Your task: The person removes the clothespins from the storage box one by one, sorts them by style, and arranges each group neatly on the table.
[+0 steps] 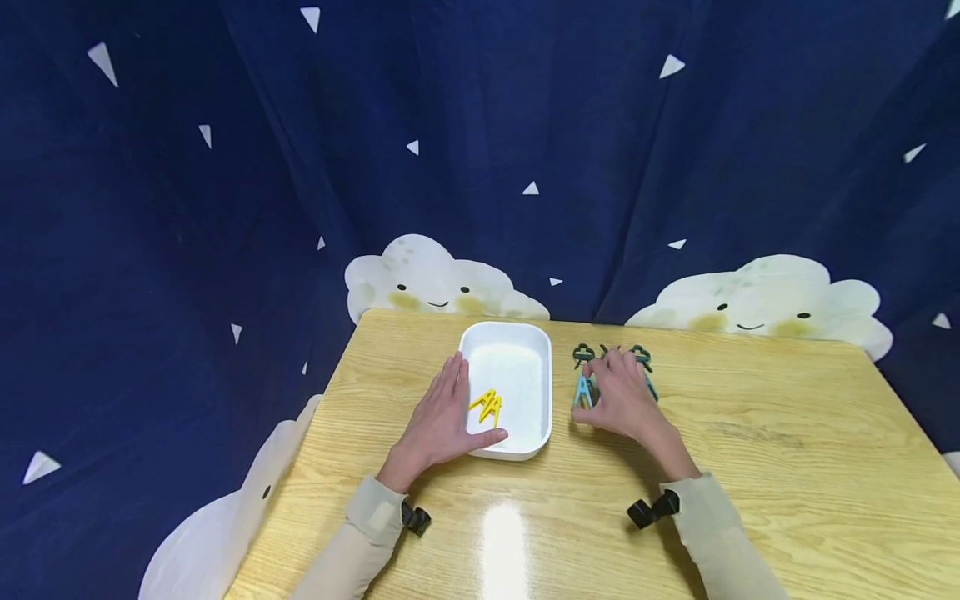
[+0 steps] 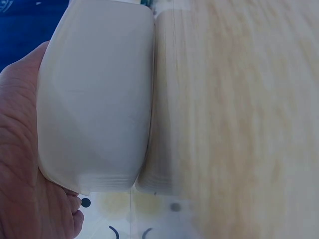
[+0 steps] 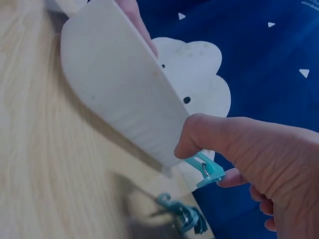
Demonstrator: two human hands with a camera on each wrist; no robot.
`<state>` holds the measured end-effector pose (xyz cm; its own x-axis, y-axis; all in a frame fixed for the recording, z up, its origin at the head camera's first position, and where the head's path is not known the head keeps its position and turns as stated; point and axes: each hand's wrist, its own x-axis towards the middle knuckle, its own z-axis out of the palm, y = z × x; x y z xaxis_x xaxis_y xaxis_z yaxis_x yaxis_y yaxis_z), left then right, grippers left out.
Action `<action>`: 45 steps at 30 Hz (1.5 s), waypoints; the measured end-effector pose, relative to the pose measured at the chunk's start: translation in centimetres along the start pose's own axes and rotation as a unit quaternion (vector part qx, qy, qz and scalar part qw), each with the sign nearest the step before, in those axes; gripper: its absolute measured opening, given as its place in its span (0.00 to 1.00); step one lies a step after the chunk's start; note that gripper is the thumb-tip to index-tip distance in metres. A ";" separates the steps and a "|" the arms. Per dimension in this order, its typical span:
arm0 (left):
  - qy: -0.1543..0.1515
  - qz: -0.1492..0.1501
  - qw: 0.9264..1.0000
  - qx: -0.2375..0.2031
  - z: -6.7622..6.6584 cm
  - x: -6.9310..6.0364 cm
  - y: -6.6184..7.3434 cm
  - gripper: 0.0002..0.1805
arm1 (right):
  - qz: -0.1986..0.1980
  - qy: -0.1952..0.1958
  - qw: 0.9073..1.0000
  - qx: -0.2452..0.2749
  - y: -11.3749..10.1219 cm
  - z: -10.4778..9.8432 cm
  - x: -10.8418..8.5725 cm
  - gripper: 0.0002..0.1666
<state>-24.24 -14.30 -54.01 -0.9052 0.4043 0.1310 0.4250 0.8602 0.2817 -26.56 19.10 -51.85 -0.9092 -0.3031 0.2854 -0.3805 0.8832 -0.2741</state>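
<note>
My left hand (image 1: 438,421) rests against the left side of a white tray (image 1: 519,371), its fingers straight and its thumb over the near rim. Two yellow clothespins (image 1: 492,407) lie inside the tray, near its left wall. To the tray's right, my right hand (image 1: 626,400) pinches a light blue clothespin (image 3: 208,172) between thumb and fingers. Part of another blue clothespin (image 1: 652,387) shows behind this hand. Dark green clips (image 1: 583,355) lie in a row just beyond it, partly hidden by the fingers.
A wooden table (image 1: 787,417) carries everything, and its back edge runs along a dark blue curtain (image 1: 480,125) with cloud prints. Black wrist mounts (image 1: 652,508) sit at both cuffs, low over the table.
</note>
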 end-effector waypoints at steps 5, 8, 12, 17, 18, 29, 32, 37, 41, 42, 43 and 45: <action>-0.007 -0.002 1.000 -0.001 -0.1 -0.1 0.0 0.77 | -0.004 -0.004 1.000 -0.010 0.9 0.5 -0.8 0.34; -0.011 -0.002 1.000 -0.001 -0.1 -0.1 0.0 0.77 | -0.005 -0.014 1.000 -0.008 1.2 0.8 -1.2 0.34; -0.005 0.003 1.000 -0.002 -0.2 0.0 0.0 0.76 | 0.005 -0.035 0.999 -0.001 1.4 1.0 -1.7 0.33; -0.009 0.000 1.000 -0.001 -0.3 0.0 0.1 0.76 | 0.008 -0.053 0.999 0.001 1.5 1.3 -2.1 0.31; -0.009 -0.001 1.000 -0.001 -0.3 0.0 0.1 0.76 | 0.007 -0.055 0.998 0.001 1.5 1.3 -2.1 0.31; -0.004 0.000 1.000 -0.005 -0.1 0.0 0.0 0.76 | 0.006 -0.074 0.997 -0.001 1.5 1.4 -2.6 0.31; -0.003 0.001 1.000 -0.006 -0.1 0.0 0.0 0.76 | 0.005 -0.076 0.997 0.003 1.5 1.2 -2.6 0.33; -0.007 0.001 1.000 -0.005 -0.2 0.0 0.0 0.76 | 0.000 -0.060 0.998 0.014 1.2 0.8 -2.4 0.34; -0.010 -0.002 1.000 -0.006 -0.1 0.0 0.0 0.77 | -0.017 -0.032 0.999 0.025 0.2 0.4 -1.7 0.32; -0.011 -0.003 1.000 -0.007 -0.1 0.0 0.0 0.77 | -0.020 -0.026 0.999 0.031 -0.1 0.3 -1.5 0.31; -0.010 -0.002 1.000 -0.007 -0.1 0.0 0.0 0.77 | -0.023 -0.020 0.999 0.038 -0.4 0.2 -1.3 0.31; -0.007 -0.001 1.000 -0.005 -0.1 0.0 0.1 0.77 | -0.029 -0.009 0.998 0.053 -1.2 0.0 -1.0 0.29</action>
<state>-24.18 -14.32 -53.89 -0.9062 0.4064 0.1166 0.4224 0.8585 0.2909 -25.21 18.40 -51.78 -0.8877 -0.3596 0.2877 -0.4473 0.8218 -0.3529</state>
